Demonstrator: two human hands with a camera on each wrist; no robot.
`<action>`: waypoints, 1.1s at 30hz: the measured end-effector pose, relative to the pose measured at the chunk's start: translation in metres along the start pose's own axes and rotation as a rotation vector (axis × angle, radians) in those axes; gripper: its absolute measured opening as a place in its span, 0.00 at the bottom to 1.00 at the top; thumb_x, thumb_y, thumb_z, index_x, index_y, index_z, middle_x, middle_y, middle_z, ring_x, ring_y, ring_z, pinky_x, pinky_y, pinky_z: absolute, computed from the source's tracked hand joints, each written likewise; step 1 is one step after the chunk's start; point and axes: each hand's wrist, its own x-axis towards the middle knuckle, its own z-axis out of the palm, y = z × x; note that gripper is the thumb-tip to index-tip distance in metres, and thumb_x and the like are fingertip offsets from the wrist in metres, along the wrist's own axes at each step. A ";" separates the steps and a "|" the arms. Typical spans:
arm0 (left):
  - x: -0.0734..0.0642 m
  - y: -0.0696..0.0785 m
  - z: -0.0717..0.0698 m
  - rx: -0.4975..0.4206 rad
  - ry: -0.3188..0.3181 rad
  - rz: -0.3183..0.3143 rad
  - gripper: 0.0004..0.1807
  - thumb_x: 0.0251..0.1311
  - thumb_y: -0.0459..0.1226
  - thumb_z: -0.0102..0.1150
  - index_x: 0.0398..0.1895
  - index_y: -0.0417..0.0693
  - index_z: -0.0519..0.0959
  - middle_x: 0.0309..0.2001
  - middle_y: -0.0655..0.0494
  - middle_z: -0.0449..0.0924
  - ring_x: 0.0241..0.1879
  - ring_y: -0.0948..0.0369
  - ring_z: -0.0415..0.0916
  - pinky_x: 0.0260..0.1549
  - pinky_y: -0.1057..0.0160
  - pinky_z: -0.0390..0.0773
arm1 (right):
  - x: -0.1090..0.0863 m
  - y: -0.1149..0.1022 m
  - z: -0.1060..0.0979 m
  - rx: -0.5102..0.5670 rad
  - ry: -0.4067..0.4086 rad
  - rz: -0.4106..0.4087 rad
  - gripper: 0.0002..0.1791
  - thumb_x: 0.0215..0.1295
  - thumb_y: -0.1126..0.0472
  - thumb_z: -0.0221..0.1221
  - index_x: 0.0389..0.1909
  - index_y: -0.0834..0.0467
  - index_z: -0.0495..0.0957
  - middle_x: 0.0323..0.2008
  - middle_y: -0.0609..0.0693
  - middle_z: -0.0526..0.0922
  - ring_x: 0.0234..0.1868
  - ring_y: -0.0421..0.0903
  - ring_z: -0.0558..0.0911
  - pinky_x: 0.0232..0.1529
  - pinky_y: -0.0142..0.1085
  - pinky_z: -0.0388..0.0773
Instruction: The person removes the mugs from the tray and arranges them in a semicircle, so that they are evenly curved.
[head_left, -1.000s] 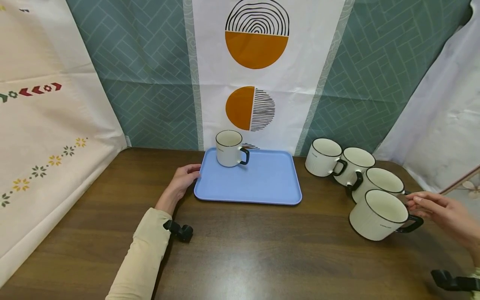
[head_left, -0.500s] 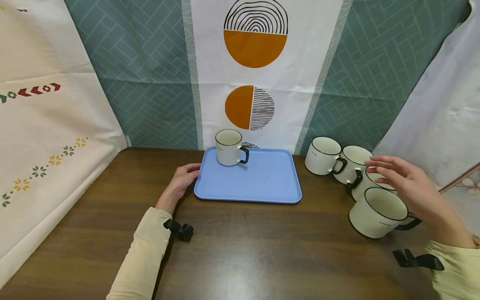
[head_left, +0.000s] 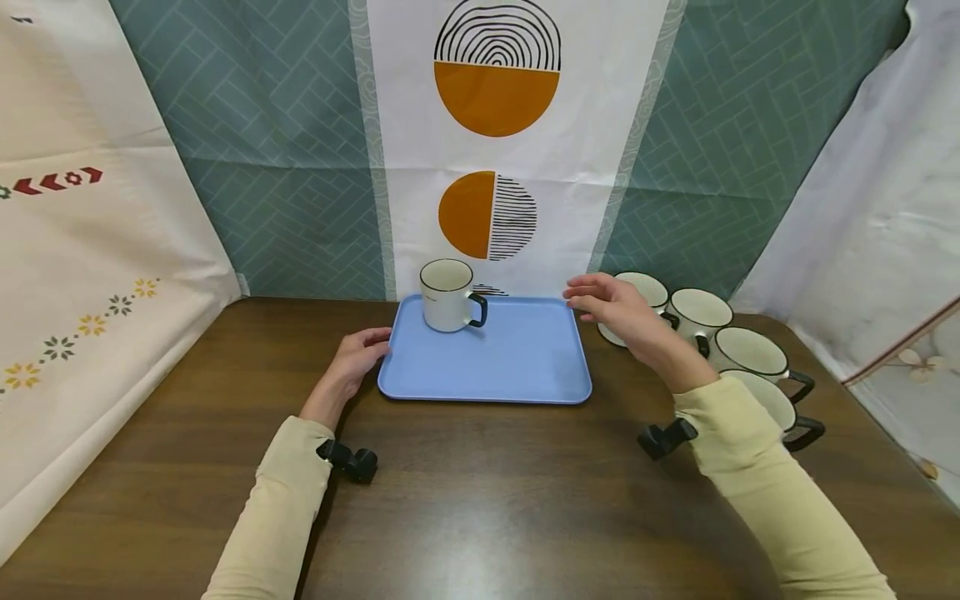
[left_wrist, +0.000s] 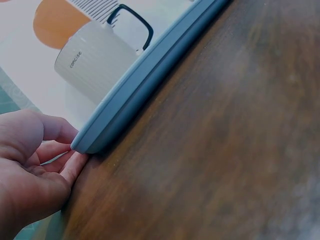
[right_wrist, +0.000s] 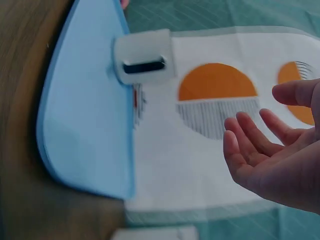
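Note:
A blue rectangular tray [head_left: 487, 375] lies on the table, with a white mug [head_left: 442, 304] standing upright at its back left. My left hand [head_left: 358, 362] pinches the tray's left rim; in the left wrist view its fingertips meet the tray's edge. The right hand [head_left: 618, 312] hovers just past the tray's right edge, empty, its fingers loosely bent and apart, as the right wrist view shows. It partly covers a mug [head_left: 645, 287] at the far end of a row of white mugs with dark rims and handles.
More of the row stands at the right: one mug [head_left: 701, 308], another [head_left: 750, 352] nearer, and the nearest [head_left: 772, 400] half hidden by the right sleeve. A patterned curtain [head_left: 300, 167] backs the brown wooden table [head_left: 480, 500]. Cream cloth [head_left: 97, 292] hangs at the left.
My right hand has moved left from beside the nearest mugs, over the row, to the tray's right side. The left hand stays at the tray. The head view has shifted slightly.

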 end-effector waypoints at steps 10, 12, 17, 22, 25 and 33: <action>0.000 -0.002 -0.003 0.003 -0.004 0.003 0.25 0.68 0.29 0.47 0.68 0.33 0.64 0.65 0.36 0.63 0.62 0.48 0.61 0.64 0.52 0.61 | 0.069 0.027 0.064 0.101 0.013 0.119 0.22 0.69 0.64 0.55 0.59 0.71 0.69 0.58 0.65 0.74 0.58 0.58 0.74 0.60 0.48 0.69; 0.001 -0.002 -0.002 0.002 -0.006 0.007 0.25 0.68 0.29 0.47 0.68 0.33 0.64 0.65 0.36 0.64 0.62 0.47 0.62 0.64 0.52 0.62 | 0.081 0.031 0.072 0.111 0.012 0.145 0.21 0.68 0.64 0.56 0.58 0.72 0.71 0.56 0.65 0.76 0.56 0.58 0.75 0.59 0.46 0.70; 0.002 -0.002 -0.003 -0.001 -0.017 0.027 0.24 0.69 0.30 0.47 0.67 0.33 0.64 0.65 0.36 0.64 0.62 0.47 0.61 0.64 0.52 0.62 | 0.101 0.038 0.088 0.133 0.014 0.152 0.21 0.68 0.61 0.58 0.55 0.72 0.74 0.53 0.64 0.78 0.56 0.58 0.76 0.59 0.45 0.71; 0.002 -0.001 -0.005 -0.002 -0.016 0.024 0.24 0.69 0.29 0.47 0.68 0.33 0.64 0.65 0.36 0.64 0.62 0.47 0.62 0.63 0.53 0.62 | 0.113 0.042 0.105 0.145 0.034 0.108 0.21 0.67 0.57 0.59 0.51 0.72 0.75 0.47 0.64 0.80 0.52 0.57 0.77 0.56 0.42 0.73; 0.002 -0.001 -0.008 -0.003 -0.010 0.022 0.24 0.69 0.29 0.46 0.68 0.33 0.64 0.65 0.36 0.64 0.61 0.47 0.62 0.63 0.52 0.62 | 0.120 0.045 0.118 0.060 0.059 0.068 0.22 0.67 0.52 0.60 0.46 0.69 0.78 0.42 0.61 0.82 0.46 0.52 0.78 0.49 0.36 0.75; 0.002 0.000 -0.003 0.003 -0.018 0.037 0.24 0.69 0.29 0.46 0.68 0.32 0.64 0.65 0.36 0.64 0.62 0.47 0.62 0.64 0.52 0.62 | 0.129 0.055 0.133 0.053 0.098 -0.003 0.16 0.69 0.56 0.57 0.38 0.69 0.80 0.32 0.57 0.84 0.35 0.46 0.82 0.46 0.35 0.77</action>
